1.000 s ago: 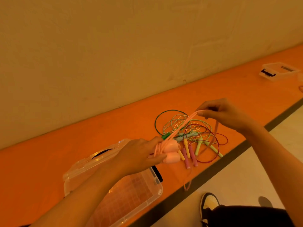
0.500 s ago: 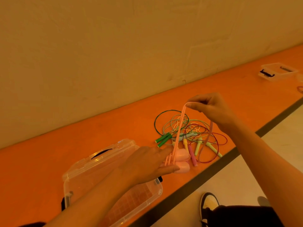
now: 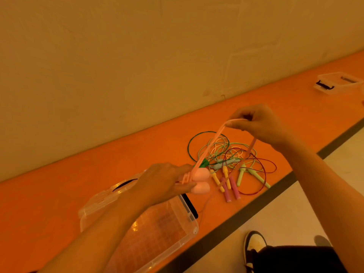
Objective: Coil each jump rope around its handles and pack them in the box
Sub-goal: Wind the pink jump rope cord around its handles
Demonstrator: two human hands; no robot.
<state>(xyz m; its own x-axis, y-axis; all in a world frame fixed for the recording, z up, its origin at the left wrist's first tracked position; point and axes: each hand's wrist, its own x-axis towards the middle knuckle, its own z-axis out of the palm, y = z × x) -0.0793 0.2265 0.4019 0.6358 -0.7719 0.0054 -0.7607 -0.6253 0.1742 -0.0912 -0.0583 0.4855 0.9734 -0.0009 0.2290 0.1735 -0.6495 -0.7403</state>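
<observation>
Head view: left grip (image 3: 157,182) clasps the pink handles (image 3: 201,174), right grip (image 3: 262,125) pinches the pink rope (image 3: 210,146).

Before you: pale pink rope handles (image 3: 200,181), green, yellow and magenta ropes (image 3: 234,164) centre frame, orange bench (image 3: 59,194), clear box (image 3: 157,233).

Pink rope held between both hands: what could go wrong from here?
1. From the right hand, the free part of the pink rope runs down over the loose pile of ropes; it may snag there and drag them along.
2. The left hand holds both pink handles near its fingertips; a hard pull on the taut strands might slip them out.
</observation>
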